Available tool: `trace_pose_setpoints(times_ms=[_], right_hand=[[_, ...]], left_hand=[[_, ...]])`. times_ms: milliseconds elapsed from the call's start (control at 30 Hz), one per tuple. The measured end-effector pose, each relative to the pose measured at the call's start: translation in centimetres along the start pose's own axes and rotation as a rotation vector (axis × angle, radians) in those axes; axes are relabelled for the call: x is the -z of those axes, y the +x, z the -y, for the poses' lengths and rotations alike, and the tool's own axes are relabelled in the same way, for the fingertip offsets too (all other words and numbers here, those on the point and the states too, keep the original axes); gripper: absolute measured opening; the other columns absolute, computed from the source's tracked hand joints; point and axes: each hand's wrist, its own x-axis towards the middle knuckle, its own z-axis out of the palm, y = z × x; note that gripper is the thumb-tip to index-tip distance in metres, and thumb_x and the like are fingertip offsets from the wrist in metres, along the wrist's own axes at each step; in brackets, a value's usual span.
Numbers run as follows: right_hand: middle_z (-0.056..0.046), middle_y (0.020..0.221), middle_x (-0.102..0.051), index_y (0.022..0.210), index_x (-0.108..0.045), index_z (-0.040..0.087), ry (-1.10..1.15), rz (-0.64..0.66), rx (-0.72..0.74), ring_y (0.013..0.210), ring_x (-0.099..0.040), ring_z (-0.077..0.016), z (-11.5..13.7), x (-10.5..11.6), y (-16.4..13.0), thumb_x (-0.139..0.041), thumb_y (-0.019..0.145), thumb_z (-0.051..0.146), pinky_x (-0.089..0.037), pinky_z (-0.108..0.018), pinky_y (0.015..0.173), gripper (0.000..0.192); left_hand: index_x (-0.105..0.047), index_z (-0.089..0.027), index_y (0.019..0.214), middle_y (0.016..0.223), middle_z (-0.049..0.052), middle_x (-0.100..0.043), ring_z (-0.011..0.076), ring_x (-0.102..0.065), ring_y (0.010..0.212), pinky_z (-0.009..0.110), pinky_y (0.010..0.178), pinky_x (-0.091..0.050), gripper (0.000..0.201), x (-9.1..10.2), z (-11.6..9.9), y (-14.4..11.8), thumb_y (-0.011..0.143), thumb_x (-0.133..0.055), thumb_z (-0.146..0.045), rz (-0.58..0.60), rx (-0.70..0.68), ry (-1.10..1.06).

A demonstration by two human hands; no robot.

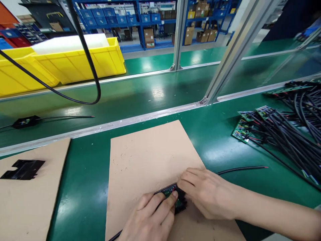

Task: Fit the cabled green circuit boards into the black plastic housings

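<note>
A small black plastic housing (182,208) with a green circuit board (178,203) inside lies on a sheet of brown cardboard (145,150). My left hand (152,216) grips its left side, a fingertip pressing down by a thin red wire on the board. My right hand (207,190) is closed about the housing's right end, and its fingertips are partly hidden. One black cable (240,169) emerges behind my right hand and ends in a reddish tip on the green bench. Another length of black cable (115,235) shows beside my left hand.
Circuit boards with black cables (281,129) are heaped at the right. A second cardboard (30,207) on the left bears a black plastic part (22,169). Beyond the metal rail, a wired black unit (26,122) lies near yellow bins (82,63). A black cable loop (97,90) hangs above; metal posts (235,50) stand ahead.
</note>
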Motion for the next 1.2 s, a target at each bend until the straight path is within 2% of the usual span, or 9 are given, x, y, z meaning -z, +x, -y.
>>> trace_pose_setpoints(times_ms=[200,300,467,600,700,833,967,1100,1200], right_hand=[[-0.004,0.077,-0.056,0.083,-0.060,0.015,-0.096,-0.246,0.176,0.072,-0.042,-0.0182,-0.9,-2.4,-0.7,-0.040,0.094,0.009,-0.029,-0.034,0.061,0.023],[-0.005,0.078,-0.056,0.087,-0.061,0.013,-0.069,-0.266,0.205,0.072,-0.042,-0.0182,-0.8,-2.6,-0.8,-0.041,0.094,0.010,-0.028,-0.034,0.060,0.021],[-0.005,0.079,-0.057,0.088,-0.060,0.014,-0.027,-0.212,0.190,0.073,-0.041,-0.0187,-0.5,-2.1,-0.7,-0.041,0.094,0.010,-0.030,-0.035,0.060,0.021],[-0.004,0.079,-0.057,0.088,-0.060,0.016,-0.022,-0.218,0.175,0.073,-0.040,-0.0182,-0.7,-2.5,-0.6,-0.039,0.096,0.011,-0.029,-0.035,0.061,0.023],[-0.004,0.076,-0.056,0.088,-0.060,0.016,0.006,-0.283,0.111,0.071,-0.039,-0.0179,-1.1,-3.1,-0.7,-0.035,0.097,0.010,-0.030,-0.034,0.063,0.028],[-0.004,0.077,-0.056,0.094,-0.062,0.016,0.034,-0.353,0.088,0.072,-0.042,-0.0178,-1.0,-3.7,-0.7,-0.037,0.098,0.013,-0.033,-0.032,0.065,0.025],[-0.003,0.084,-0.059,0.094,-0.058,0.018,0.012,-0.356,0.043,0.075,-0.050,-0.0178,-0.1,-3.9,-1.0,-0.042,0.098,0.016,-0.036,-0.031,0.068,0.017],[0.000,0.082,-0.061,0.095,-0.056,0.021,-0.099,-0.275,0.047,0.067,-0.055,-0.0162,-3.2,-1.1,-0.7,-0.046,0.096,0.020,-0.032,-0.029,0.057,0.010],[-0.002,0.086,-0.064,0.098,-0.060,0.021,-0.284,-0.348,-0.003,0.071,-0.058,-0.0151,-9.4,5.1,1.6,-0.042,0.098,0.021,-0.035,-0.027,0.060,0.018]], left_hand=[[-0.061,-0.009,0.125,0.125,0.011,-0.066,0.0226,-0.056,0.116,0.034,0.092,-0.040,0.039,-0.3,-1.6,-0.9,0.102,-0.031,-0.017,0.046,0.011,0.157],[-0.052,-0.005,0.136,0.125,0.013,-0.066,0.0211,-0.059,0.114,0.031,0.087,-0.044,0.041,-0.5,-2.7,-1.5,0.101,-0.034,-0.016,0.132,0.132,0.142],[-0.029,-0.008,0.150,0.124,0.010,-0.068,0.0185,-0.065,0.104,0.030,0.082,-0.046,0.054,-1.3,-3.7,-2.1,0.096,-0.036,-0.006,0.100,0.265,0.117],[-0.014,-0.006,0.153,0.126,0.011,-0.066,0.0209,-0.064,0.104,0.035,0.083,-0.042,0.070,-1.2,-3.0,-1.8,0.087,-0.037,0.000,0.081,0.289,0.039],[-0.009,-0.008,0.154,0.128,0.011,-0.065,0.0223,-0.062,0.106,0.038,0.084,-0.041,0.076,0.4,-1.6,-1.2,0.083,-0.036,-0.003,0.088,0.309,-0.120],[-0.016,-0.013,0.153,0.135,0.014,-0.059,0.0305,-0.059,0.111,0.045,0.088,-0.041,0.086,1.9,-0.6,-1.1,0.080,-0.059,-0.029,0.108,0.462,-0.062],[-0.045,-0.022,0.137,0.137,0.014,-0.056,0.0385,-0.054,0.119,0.051,0.092,-0.043,0.076,1.4,-0.5,-2.9,0.069,-0.072,-0.041,0.143,0.485,0.043],[-0.039,-0.023,0.141,0.134,0.011,-0.057,0.0263,-0.062,0.112,0.036,0.090,-0.053,0.065,4.5,3.2,-3.5,0.078,-0.058,-0.021,0.170,0.568,-0.057],[-0.036,-0.024,0.144,0.138,0.011,-0.051,0.0257,-0.058,0.118,0.039,0.095,-0.051,0.060,9.6,9.5,-0.6,0.085,-0.049,-0.017,0.219,0.683,0.054]])
